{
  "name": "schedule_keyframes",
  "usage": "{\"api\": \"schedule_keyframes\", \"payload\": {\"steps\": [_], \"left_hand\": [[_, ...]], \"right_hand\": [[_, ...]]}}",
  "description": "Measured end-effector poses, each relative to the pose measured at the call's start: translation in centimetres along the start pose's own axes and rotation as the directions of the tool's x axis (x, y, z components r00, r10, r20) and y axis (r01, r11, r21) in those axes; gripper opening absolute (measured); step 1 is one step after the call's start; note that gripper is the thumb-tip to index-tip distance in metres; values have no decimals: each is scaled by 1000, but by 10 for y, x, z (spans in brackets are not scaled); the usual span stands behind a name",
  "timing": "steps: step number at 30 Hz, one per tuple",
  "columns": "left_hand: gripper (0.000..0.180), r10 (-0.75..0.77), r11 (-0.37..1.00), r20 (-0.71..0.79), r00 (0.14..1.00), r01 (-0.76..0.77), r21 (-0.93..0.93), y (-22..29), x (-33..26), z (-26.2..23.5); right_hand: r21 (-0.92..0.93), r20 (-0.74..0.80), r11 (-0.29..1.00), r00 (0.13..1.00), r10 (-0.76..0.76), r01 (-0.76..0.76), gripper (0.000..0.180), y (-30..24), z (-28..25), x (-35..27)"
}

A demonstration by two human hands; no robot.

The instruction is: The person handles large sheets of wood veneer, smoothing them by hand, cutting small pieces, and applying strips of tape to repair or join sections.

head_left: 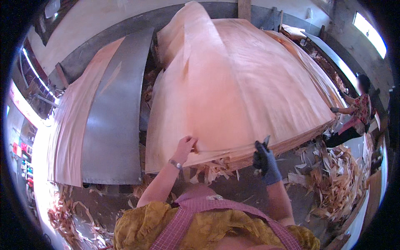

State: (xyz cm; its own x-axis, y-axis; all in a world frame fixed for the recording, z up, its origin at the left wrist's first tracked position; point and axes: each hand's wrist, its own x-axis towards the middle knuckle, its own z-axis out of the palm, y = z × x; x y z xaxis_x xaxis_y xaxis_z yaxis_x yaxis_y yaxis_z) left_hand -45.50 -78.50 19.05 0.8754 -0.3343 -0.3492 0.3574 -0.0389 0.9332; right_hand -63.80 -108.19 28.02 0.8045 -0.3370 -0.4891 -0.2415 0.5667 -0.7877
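Head view, veneer sheets: in front of you, the thin wood veneer sheets [216, 96] lie in a broad stack, pale tan to pinkish orange, with faint grain, ripples and a ragged near edge.
Lie of the veneer: its long axis runs from your hands toward the far wall [137, 21], leaning slightly left; the far end humps up into a raised fold.
Left hand: your bare left hand [185, 149] is at the near edge, fingers curled; you cannot tell whether they pinch the veneer.
Right hand: your gloved right hand [265, 161] is closed around a small blade [267, 139], its tip pointing up and away, beside the near edge.
Left side: a grey sheet [116, 112] lies apart from your stack.
Right side: a co-worker [360, 108] stands by the stack's right corner.
Floor: wood scraps [337, 183] are heaped at right.
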Motion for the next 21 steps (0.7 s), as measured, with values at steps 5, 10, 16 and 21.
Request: {"api": "schedule_keyframes", "payload": {"steps": [5, 10, 16, 21], "left_hand": [[49, -261, 964, 194, 946, 267, -6, 9, 11, 122], [63, -514, 609, 232, 826, 542, -579, -100, 43, 173], [54, -466, 576, -347, 814, -18, -817, -172, 138, 234], [41, -435, 706, -546, 716, -105, -700, -167, 158, 267]], "right_hand": [[-151, 19, 980, 991, -130, 132, 25, -106, -124, 41], [-348, -76, 916, 967, -242, 202, 16, -212, -220, 94], [-553, -204, 819, 929, -310, 152, 23, -312, -330, 146], [-533, -224, 837, 934, -280, 123, 20, -335, -403, 209]]}}
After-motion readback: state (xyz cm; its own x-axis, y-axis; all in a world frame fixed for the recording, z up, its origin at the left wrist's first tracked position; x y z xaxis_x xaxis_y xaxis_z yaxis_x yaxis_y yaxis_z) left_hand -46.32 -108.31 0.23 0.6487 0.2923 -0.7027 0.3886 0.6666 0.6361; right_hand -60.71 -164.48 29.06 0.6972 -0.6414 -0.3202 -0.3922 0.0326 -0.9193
